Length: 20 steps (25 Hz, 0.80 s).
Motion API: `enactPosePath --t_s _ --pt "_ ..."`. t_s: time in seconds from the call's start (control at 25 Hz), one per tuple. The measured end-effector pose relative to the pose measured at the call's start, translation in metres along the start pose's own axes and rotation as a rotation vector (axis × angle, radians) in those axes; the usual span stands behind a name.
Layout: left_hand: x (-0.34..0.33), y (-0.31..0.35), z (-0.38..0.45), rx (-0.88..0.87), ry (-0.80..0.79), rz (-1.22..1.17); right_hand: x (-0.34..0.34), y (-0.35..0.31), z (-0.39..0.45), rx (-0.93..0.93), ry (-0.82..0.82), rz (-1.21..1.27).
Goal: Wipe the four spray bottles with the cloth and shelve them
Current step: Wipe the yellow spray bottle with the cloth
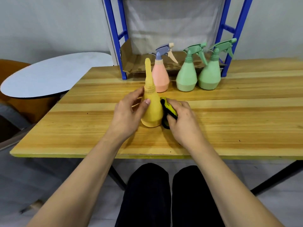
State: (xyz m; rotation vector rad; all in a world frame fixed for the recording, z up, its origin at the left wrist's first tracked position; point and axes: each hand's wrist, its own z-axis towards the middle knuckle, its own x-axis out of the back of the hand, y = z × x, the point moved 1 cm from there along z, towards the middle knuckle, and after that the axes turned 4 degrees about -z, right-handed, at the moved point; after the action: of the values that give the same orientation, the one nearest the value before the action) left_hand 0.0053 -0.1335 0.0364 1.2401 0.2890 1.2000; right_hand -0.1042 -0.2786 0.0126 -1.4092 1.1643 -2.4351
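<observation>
- Left hand [127, 114]: forearm extended forward, fingers and thumb curled in a grip.
- Right hand [183, 119]: forearm extended, fingers curled, clutching, knuckles up.

A plain workroom or storage space is showing. A wooden table [229, 112] is standing before a blue metal shelving rack [116, 38] against a bare grey wall [49, 22].

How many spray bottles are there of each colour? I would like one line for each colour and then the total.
Yellow bottle, held by the left hand, with the cloth in the right hand: 1
Pink bottle: 1
Green bottles: 2
Total: 4
</observation>
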Motion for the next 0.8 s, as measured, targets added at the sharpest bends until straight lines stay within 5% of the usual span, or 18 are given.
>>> enactPosePath --t_s 0.2,0.4,0.6,0.8 --pt "-0.001 -0.005 0.002 -0.051 -0.009 0.008 0.016 -0.034 0.014 0.151 0.114 0.106" --pt "-0.002 -0.005 0.002 -0.035 0.016 0.018 0.003 -0.011 -0.010 -0.008 0.034 0.010" --pt "-0.007 -0.005 0.001 -0.080 -0.020 -0.003 0.024 -0.032 0.014 0.127 0.088 0.054" --pt "-0.008 -0.009 0.003 -0.059 0.011 0.035 -0.001 0.001 -0.015 0.046 0.062 -0.045"
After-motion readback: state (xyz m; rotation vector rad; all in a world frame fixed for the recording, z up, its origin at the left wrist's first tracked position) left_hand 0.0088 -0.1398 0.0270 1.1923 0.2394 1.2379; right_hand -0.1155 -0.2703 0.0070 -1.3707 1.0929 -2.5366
